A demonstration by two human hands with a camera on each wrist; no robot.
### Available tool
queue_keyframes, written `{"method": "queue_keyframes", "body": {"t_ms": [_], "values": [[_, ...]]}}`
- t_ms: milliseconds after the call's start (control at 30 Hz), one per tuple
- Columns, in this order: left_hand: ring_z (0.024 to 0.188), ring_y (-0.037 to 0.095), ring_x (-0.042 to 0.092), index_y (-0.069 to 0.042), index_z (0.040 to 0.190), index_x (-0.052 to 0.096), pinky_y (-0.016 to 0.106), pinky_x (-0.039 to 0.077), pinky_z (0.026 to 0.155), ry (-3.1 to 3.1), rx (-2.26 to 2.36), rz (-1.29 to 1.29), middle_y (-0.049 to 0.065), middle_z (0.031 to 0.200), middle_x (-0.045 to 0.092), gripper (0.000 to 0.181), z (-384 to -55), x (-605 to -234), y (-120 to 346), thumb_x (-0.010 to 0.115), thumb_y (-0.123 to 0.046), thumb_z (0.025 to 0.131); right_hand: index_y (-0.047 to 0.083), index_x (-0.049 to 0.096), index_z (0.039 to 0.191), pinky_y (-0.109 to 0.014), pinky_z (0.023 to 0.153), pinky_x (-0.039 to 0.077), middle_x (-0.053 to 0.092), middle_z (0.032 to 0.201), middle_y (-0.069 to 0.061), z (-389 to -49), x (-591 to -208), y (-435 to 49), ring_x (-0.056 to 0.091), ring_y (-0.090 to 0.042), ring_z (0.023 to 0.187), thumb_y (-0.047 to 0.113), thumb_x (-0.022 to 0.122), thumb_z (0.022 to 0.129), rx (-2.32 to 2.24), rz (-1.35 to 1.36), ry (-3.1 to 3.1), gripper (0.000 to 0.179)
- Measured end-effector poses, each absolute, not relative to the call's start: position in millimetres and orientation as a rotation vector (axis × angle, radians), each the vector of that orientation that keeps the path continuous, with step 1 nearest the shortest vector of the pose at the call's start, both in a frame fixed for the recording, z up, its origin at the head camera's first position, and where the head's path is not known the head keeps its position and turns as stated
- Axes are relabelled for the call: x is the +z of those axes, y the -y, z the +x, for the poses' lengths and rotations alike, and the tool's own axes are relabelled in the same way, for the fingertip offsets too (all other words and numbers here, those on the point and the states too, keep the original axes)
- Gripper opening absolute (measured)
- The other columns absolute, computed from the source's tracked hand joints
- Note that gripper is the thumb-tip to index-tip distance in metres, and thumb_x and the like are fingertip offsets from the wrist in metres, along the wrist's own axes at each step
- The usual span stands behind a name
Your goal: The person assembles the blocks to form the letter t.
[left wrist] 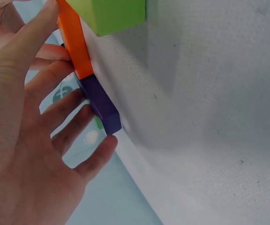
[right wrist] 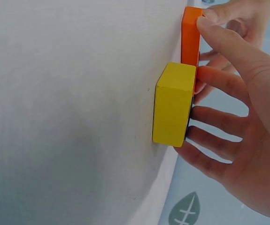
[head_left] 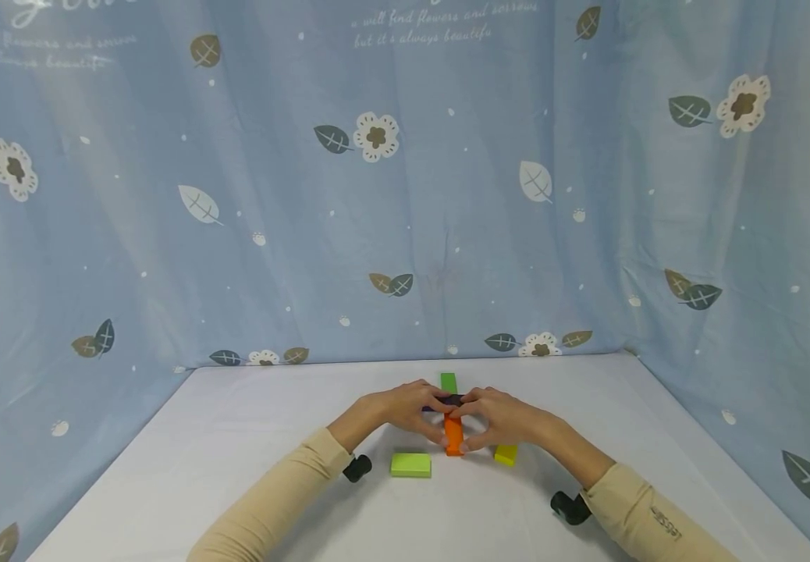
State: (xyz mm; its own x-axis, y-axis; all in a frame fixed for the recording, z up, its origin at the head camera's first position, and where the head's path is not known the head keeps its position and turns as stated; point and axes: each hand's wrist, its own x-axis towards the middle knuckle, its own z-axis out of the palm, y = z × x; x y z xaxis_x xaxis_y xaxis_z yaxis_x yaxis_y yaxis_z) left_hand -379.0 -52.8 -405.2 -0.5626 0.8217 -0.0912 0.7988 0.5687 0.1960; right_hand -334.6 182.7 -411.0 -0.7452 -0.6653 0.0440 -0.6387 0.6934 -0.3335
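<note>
Left hand (head_left: 408, 407): fingers spread and lightly bent, tips against a dark purple, oblong, smooth block (left wrist: 97, 103) and an orange, oblong block (head_left: 453, 435), apparently painted wood. Both blocks lie toward the far edge of the white-covered desk (head_left: 293, 406), slightly right of its middle. The purple block lies crosswise; the orange block runs from it toward the near edge. Right hand (head_left: 499, 416): similarly spread, thumb on the orange block near its near end, fingers reaching the purple block. Neither hand is closed into a fist; contact force cannot be read.

Possible faults: uneven pressure from the left and right fingertips could skew the purple block. Unequal thumb pressure could swing the orange block's near end sideways. Excess push toward the far edge could displace the green, narrow, smooth block (head_left: 449, 382) beyond the purple one.

Surroundings, left to right: a black cylindrical device (head_left: 357, 468) at the left wrist; a light green, rectangular, smooth block (head_left: 410, 466), nearer the near edge; a yellow, rectangular, smooth block (head_left: 506, 455), partly covered by the right hand and liable to be knocked by it; a second black device (head_left: 570, 508) at the right wrist.
</note>
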Motion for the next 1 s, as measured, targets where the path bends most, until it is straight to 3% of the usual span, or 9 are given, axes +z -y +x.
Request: {"method": "queue_keyframes", "body": {"t_ms": [300,567,800,1000], "values": [[0.125,0.017,0.048,-0.031,0.14,0.055,0.036,0.043,0.105,-2.659,0.118,1.338,-0.002,0.15,0.048,0.069,-377.3,-403.9,51.0,0.071,-0.061,0.08,0.02,0.066,0.127,-0.053,0.097,0.049,0.06,0.13,-0.008,-334.7,-412.3,-182.8,0.055,-0.028,0.116,0.056,0.072,0.081,-0.504,-1.108,-2.819,0.058],[0.13,0.018,0.045,-0.027,0.144,0.05,0.042,0.04,0.108,-2.665,0.109,1.296,-0.003,0.152,0.046,0.077,-377.1,-404.5,50.3,0.069,-0.066,0.079,0.021,0.066,0.127,-0.053,0.098,0.048,0.059,0.132,-0.007,-334.9,-412.4,-183.0,0.054,-0.027,0.118,0.056,0.072,0.081,-0.475,-1.096,-2.831,0.057],[0.129,0.017,0.043,-0.025,0.144,0.051,0.036,0.039,0.103,-2.698,0.055,1.309,-0.003,0.151,0.047,0.08,-375.5,-402.9,48.9,0.069,-0.066,0.078,0.021,0.067,0.125,-0.055,0.1,0.047,0.059,0.132,-0.007,-334.6,-412.8,-183.6,0.054,-0.028,0.118,0.057,0.072,0.081,-0.483,-1.107,-2.829,0.057],[0.126,0.016,0.043,-0.024,0.145,0.049,0.035,0.04,0.107,-2.673,0.105,1.266,-0.003,0.153,0.044,0.082,-375.4,-402.7,49.5,0.068,-0.067,0.078,0.021,0.066,0.126,-0.055,0.1,0.046,0.059,0.133,-0.006,-334.7,-412.9,-183.8,0.053,-0.028,0.119,0.057,0.071,0.081,-0.489,-1.099,-2.828,0.058]]}}
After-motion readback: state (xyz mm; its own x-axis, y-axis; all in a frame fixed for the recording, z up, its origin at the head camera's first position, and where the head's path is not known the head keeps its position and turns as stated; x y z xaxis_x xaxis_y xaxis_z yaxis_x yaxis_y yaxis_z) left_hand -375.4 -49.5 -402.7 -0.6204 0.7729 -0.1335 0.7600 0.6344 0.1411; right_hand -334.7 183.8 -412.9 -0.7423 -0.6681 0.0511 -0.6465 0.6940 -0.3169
